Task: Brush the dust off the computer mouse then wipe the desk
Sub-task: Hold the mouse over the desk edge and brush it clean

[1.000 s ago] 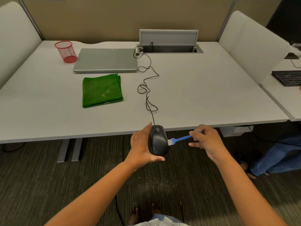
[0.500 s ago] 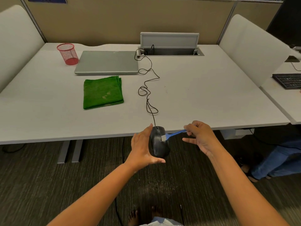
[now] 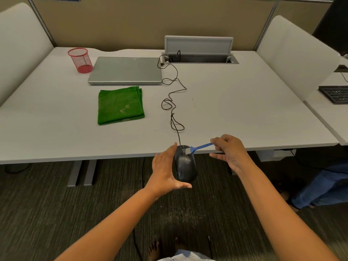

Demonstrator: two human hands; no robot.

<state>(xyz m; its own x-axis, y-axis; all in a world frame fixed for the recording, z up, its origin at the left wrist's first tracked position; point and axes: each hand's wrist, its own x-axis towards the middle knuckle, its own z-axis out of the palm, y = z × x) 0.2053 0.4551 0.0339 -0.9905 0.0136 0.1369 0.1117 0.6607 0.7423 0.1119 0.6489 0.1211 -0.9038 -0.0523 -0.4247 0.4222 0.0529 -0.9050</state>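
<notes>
A black wired computer mouse (image 3: 185, 165) is held in the air just past the front edge of the white desk (image 3: 235, 110). My left hand (image 3: 164, 173) grips it from the left, thumb under its rear end. My right hand (image 3: 228, 150) pinches the handle of a small blue brush (image 3: 201, 146), whose white bristles touch the mouse's front near the scroll wheel. The mouse's black cable (image 3: 172, 102) runs in loops across the desk to the back. A folded green cloth (image 3: 120, 105) lies flat on the desk, left of the cable.
A shut silver laptop (image 3: 125, 69) lies behind the cloth, with a red mesh cup (image 3: 80, 60) to its left. An open cable hatch (image 3: 199, 58) sits at the desk's back. White dividers flank the desk; a keyboard (image 3: 336, 94) lies on the neighbouring desk. Another person's legs (image 3: 320, 185) are at right.
The brush has swept from the mouse's right side up and forward to its front near the wheel. My right hand rose with it. My left hand has kept its hold on the mouse.
</notes>
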